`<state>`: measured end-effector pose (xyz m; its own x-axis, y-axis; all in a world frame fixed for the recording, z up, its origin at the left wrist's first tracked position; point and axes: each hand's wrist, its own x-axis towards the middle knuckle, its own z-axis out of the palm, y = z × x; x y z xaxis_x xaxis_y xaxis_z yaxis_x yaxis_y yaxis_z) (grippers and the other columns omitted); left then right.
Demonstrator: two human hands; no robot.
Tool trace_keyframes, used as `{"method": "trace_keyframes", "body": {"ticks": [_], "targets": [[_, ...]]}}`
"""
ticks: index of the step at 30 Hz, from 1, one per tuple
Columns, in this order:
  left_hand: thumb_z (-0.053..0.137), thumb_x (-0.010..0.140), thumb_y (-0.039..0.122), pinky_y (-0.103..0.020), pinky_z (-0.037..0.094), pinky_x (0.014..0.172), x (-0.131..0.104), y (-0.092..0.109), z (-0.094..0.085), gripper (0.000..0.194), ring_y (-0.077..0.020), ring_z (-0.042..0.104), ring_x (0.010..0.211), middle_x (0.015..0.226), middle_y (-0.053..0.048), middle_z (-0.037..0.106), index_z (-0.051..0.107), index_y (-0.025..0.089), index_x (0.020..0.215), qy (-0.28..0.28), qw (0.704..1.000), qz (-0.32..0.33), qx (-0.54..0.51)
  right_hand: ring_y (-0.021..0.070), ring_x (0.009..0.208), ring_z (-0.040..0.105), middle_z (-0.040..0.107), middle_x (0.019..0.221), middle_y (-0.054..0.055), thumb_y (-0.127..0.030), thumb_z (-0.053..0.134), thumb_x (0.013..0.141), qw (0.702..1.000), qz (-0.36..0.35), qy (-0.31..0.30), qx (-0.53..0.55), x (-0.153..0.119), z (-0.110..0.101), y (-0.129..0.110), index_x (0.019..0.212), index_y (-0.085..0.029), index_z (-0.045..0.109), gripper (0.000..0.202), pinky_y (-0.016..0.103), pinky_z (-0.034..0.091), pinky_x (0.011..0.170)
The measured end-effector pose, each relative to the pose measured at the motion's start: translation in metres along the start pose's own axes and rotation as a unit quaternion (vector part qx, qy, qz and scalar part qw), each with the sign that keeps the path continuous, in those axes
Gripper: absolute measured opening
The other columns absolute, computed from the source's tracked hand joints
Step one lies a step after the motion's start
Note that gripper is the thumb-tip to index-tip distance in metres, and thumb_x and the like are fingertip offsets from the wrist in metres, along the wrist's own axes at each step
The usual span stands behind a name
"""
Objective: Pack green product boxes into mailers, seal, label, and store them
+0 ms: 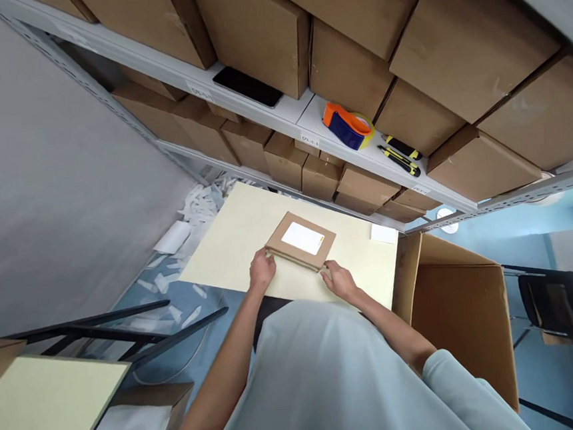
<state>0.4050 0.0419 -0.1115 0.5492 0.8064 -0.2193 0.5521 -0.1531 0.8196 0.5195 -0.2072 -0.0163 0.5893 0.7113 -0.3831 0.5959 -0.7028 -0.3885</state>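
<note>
A flat brown cardboard package [289,250] with a white label [302,238] on top lies on the pale yellow table [229,247]. At its near left corner, my left hand [262,269] has its fingers closed on the edge. My right hand [340,280] touches the near right corner, thumb and fingers apart. A small stack of white labels or paper [383,233] sits at the table's right end.
Above the table's far side runs a shelf [303,121] with brown boxes, a black phone [248,86], an orange and blue tape dispenser [348,126] and two yellow-black cutters [400,159]. A large open carton [459,320] stands at right. Paper scraps [200,206] litter the floor at left.
</note>
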Motion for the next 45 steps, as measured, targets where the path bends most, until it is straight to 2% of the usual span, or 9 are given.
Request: {"method": "trace_keyframes", "body": {"ticks": [5,10,13,18,25,30,33,39,45], "targets": [[0.056,0.09,0.023,-0.071,0.05,0.128,0.007,0.036,-0.028,0.059,-0.0464,0.067,0.145,0.148,-0.026,0.073,0.068,0.008,0.146,0.073,0.997,0.004,-0.027,0.0367,0.127,0.078,0.08,0.139,0.016,-0.031,0.044,0.114,0.994,-0.033,0.099,-0.04,0.034,-0.088,-0.002,0.141,-0.025,0.074,0.041,0.053,0.065,0.113],[0.053,0.104,0.031,-0.056,0.043,0.138,0.028,0.151,-0.037,0.055,-0.0333,0.06,0.156,0.162,-0.012,0.069,0.066,0.02,0.157,0.084,0.979,0.16,-0.093,0.0378,0.151,0.059,0.066,0.158,0.023,-0.04,0.034,0.122,0.944,-0.111,0.298,-0.09,0.109,-0.242,-0.031,0.154,-0.011,0.06,0.051,0.055,0.047,0.13],[0.05,0.109,0.032,-0.053,0.043,0.138,0.033,0.225,-0.036,0.051,-0.0309,0.058,0.158,0.161,-0.01,0.07,0.067,0.024,0.156,0.091,0.959,0.24,-0.123,0.0388,0.15,0.059,0.064,0.158,0.025,-0.039,0.044,0.119,0.904,-0.122,0.376,-0.162,0.164,-0.309,-0.057,0.153,-0.011,0.057,0.047,0.058,0.047,0.127],[0.052,0.107,0.025,-0.053,0.046,0.136,0.023,0.287,-0.034,0.049,-0.0301,0.06,0.157,0.156,-0.01,0.073,0.07,0.025,0.152,0.085,0.938,0.302,-0.144,0.0436,0.143,0.065,0.067,0.147,0.035,-0.029,0.058,0.111,0.937,0.011,0.247,-0.245,0.23,-0.336,-0.077,0.142,-0.001,0.057,0.042,0.059,0.049,0.123],[0.054,0.107,0.023,-0.055,0.054,0.128,-0.006,0.264,-0.031,0.041,-0.0307,0.07,0.142,0.145,-0.01,0.079,0.075,0.026,0.142,0.072,0.945,0.272,-0.166,0.0396,0.136,0.071,0.073,0.142,0.028,-0.023,0.058,0.11,0.965,0.034,0.177,-0.19,0.239,-0.35,-0.067,0.145,-0.006,0.056,0.039,0.054,0.052,0.119],[0.059,0.109,0.031,-0.054,0.059,0.121,-0.036,0.232,-0.031,0.033,-0.0305,0.075,0.135,0.139,-0.01,0.081,0.076,0.025,0.137,0.071,0.945,0.243,-0.207,0.0321,0.13,0.07,0.072,0.142,0.022,-0.041,0.057,0.115,0.96,-0.092,0.261,0.049,0.18,-0.304,-0.048,0.145,-0.014,0.055,0.041,0.047,0.055,0.115],[0.065,0.107,0.038,-0.048,0.066,0.112,-0.06,0.206,-0.028,0.03,-0.0269,0.08,0.119,0.13,-0.01,0.082,0.077,0.025,0.132,0.063,0.944,0.211,-0.246,0.0303,0.119,0.072,0.078,0.128,0.014,-0.066,0.068,0.106,0.931,-0.152,0.195,0.268,0.117,-0.222,-0.034,0.132,-0.022,0.063,0.051,0.046,0.059,0.11],[0.081,0.097,0.043,-0.041,0.073,0.097,-0.107,0.149,-0.011,0.028,-0.0219,0.082,0.096,0.113,-0.008,0.082,0.079,0.023,0.115,0.007,0.946,0.134,-0.296,0.0308,0.123,0.074,0.08,0.129,0.011,-0.076,0.079,0.092,0.864,-0.065,0.04,0.498,0.023,-0.074,-0.035,0.132,-0.024,0.069,0.067,0.048,0.057,0.116],[0.082,0.094,0.054,-0.044,0.074,0.099,-0.126,0.115,0.001,0.037,-0.0247,0.083,0.101,0.114,-0.008,0.082,0.078,0.023,0.114,-0.053,0.94,0.063,-0.331,0.0298,0.131,0.07,0.077,0.137,0.01,-0.078,0.078,0.093,0.857,-0.029,0.021,0.513,0.002,-0.034,-0.031,0.138,-0.025,0.068,0.07,0.049,0.054,0.123]]}}
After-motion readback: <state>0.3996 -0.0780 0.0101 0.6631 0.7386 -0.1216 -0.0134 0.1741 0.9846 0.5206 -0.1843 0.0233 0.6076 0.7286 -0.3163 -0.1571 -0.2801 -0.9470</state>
